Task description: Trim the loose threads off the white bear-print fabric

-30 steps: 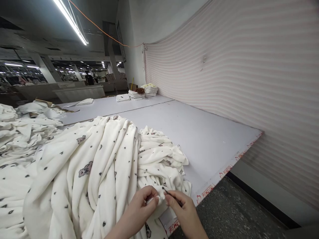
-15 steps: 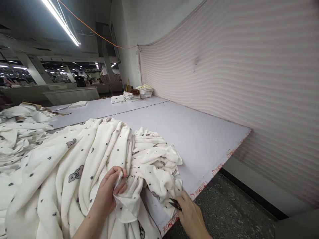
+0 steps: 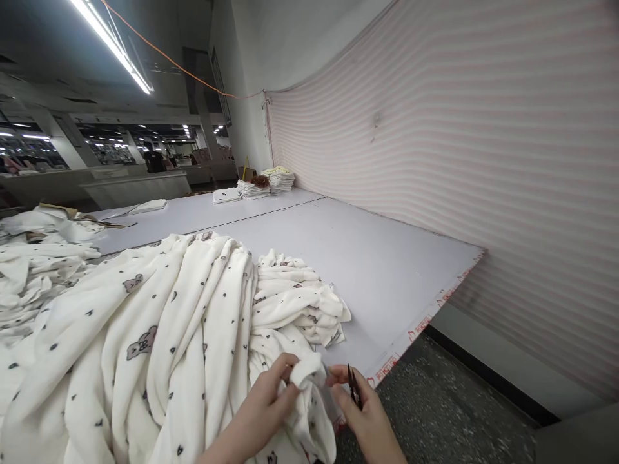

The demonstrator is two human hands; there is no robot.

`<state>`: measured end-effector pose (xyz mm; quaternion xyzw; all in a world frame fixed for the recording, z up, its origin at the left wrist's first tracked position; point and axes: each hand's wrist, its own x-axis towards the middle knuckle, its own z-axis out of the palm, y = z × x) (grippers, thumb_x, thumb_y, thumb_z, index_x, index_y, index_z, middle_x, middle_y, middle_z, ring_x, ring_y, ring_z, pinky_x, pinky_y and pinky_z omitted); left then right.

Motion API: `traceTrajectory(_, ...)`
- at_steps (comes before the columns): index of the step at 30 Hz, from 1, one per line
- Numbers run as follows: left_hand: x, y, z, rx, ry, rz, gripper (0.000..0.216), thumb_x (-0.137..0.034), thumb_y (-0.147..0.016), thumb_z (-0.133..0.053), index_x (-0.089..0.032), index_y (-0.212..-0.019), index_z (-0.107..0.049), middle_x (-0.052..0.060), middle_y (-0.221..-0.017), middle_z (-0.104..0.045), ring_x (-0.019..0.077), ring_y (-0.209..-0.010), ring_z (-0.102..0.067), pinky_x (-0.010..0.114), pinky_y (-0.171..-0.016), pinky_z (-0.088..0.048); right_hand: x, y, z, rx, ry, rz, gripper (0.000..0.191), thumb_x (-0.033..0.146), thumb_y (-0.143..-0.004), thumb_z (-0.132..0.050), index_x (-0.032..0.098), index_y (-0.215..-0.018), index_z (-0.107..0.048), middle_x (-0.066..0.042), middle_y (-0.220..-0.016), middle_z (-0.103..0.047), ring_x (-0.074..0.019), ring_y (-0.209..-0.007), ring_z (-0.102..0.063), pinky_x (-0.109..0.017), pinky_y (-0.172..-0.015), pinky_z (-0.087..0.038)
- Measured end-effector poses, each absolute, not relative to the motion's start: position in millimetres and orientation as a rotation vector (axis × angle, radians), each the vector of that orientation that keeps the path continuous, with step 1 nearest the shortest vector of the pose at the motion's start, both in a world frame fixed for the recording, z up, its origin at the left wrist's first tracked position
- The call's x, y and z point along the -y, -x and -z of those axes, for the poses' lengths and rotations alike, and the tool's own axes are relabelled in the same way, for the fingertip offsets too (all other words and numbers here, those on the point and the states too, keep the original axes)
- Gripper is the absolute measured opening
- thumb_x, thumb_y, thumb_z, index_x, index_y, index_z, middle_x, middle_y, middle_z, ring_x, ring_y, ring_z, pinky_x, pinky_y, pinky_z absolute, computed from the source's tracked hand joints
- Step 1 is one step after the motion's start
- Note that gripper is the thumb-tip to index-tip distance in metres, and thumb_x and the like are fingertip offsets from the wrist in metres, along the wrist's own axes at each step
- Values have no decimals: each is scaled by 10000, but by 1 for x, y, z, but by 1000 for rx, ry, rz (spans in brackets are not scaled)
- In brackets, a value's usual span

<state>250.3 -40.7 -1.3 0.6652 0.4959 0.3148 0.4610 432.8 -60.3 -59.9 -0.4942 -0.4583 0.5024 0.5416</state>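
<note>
Striped wall (image 3: 483,142) rt, grey table (image 3: 367,251), dark speckled floor (image 3: 449,412), ceiling strip light (image 3: 111,45).

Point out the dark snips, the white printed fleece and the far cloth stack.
Small dark metal snips (image 3: 354,386), head view, blades.
White bear-printed fleece (image 3: 304,371), head view, pinched fold.
Far stack of folded cloth (image 3: 279,180), head view, side.

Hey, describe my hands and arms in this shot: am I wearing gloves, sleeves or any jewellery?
The left hand and right hand are both bare: no gloves, and no ring on the fingers in view. No sleeve, watch or band shows on the left forearm or right wrist up to the frame's edge.
</note>
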Motion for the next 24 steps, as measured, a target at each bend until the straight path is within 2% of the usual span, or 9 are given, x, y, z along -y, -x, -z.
traceTrajectory(1, 40, -246, 1, -1206, -1546, -804, 65, -285, -888, -484, -238, -927, -505, -52, -730, -500, 118, -605, -448, 209, -579, -367, 63, -431, 60, 1126, 1152, -1167, 338, 430, -744, -702, 212, -1001, -677, -60, -962, -678, -234, -940, -616, -292, -802, -484)
traceTrajectory(3, 39, -240, 0, -1151, -1367, -821, 140, -360, -890, -498, -236, -850, -445, -87, -661, -404, 82, -490, -316, 191, -470, -284, 67, -424, 61, 1189, 1102, -1076, 340, 377, -691, -738, 217, -987, -691, -56, -985, -660, -237, -940, -606, -287, -803, -481)
traceTrajectory(5, 41, -235, 1, -1104, -1260, -808, 212, -403, -871, -532, -236, -814, -414, -108, -615, -328, 64, -445, -221, 190, -426, -205, 65, -418, 62, 1190, 1113, -1060, 224, 377, -704, -728, 195, -832, -697, -35, -843, -646, -203, -802, -602, -259, -712, -482)
traceTrajectory(8, 49, -227, 5, -1115, -1198, -801, 299, -456, -811, -610, -225, -773, -425, -115, -587, -298, 49, -424, -192, 192, -410, -154, 55, -416, 60, 950, 1165, -1250, 301, 478, -754, -678, 181, -771, -637, -4, -672, -609, -166, -640, -570, -230, -569, -461)
traceTrajectory(11, 57, -218, 9, -1122, -1104, -844, 351, -519, -779, -625, -224, -786, -437, -120, -572, -272, 42, -413, -170, 198, -411, -126, 50, -421, 52, 902, 1196, -1304, 361, 526, -782, -635, 184, -896, -621, -43, -798, -671, -209, -766, -625, -264, -649, -507)
traceTrajectory(15, 57, -214, -1, -1150, -1206, -816, 323, -520, -845, -548, -204, -802, -496, -100, -607, -316, 50, -440, -200, 202, -429, -167, 66, -419, 36, 1223, 1345, -887, 307, 461, -818, -599, 230, -1017, -638, -79, -1047, -663, -245, -996, -615, -267, -783, -506)
traceTrajectory(19, 49, -221, -18, -1217, -1589, -754, 269, -431, -881, -530, -189, -811, -625, -18, -750, -533, 127, -655, -474, 219, -578, -354, 78, -411, 13, 1462, 1236, -753, 365, 371, -863, -528, 323, -1219, -591, -51, -1275, -568, -222, -1127, -570, -221, -812, -498)
traceTrajectory(21, 48, -224, -23, -1244, -1728, -729, 226, -391, -881, -531, -198, -856, -647, 9, -793, -593, 180, -785, -537, 245, -673, -395, 74, -408, 5, 1576, 1187, -856, 303, 336, -847, -548, 296, -1129, -650, -47, -1102, -653, -220, -987, -624, -242, -774, -504)
traceTrajectory(24, 56, -228, -20, -1361, -1798, -811, 193, -375, -894, -489, -214, -957, -572, 17, -843, -593, 177, -719, -547, 251, -603, -400, 62, -402, 9, 1432, 1176, -1162, 181, 372, -812, -606, 206, -822, -679, -10, -741, -660, -196, -738, -621, -257, -670, -496)
